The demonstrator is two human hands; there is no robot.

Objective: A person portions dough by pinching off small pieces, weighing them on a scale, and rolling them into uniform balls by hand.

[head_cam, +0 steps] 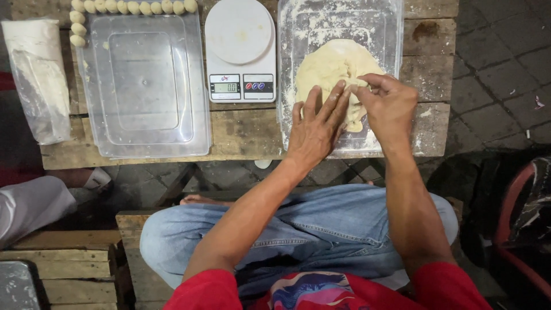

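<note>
Nearest the person, the left hand (pixel 314 129) lies spread flat, fingers pressing the near edge of the dough (pixel 336 72). Just right of it, the right hand (pixel 389 106) pinches the dough's near edge. The dough sits in a floured clear tray (pixel 287 69) on the wooden desk (pixel 247 132). Left of the dough stands a white kitchen scale (pixel 240 49); farther left, an inverted tray (pixel 146 86) bordered by dough balls (pixel 135 7).

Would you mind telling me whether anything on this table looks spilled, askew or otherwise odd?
Only small things stand out. Flour is scattered off the floured tray onto the wooden table beside the right hand. The dough balls line just the top and left edges of the clear tray. Nothing looks damaged.
</note>
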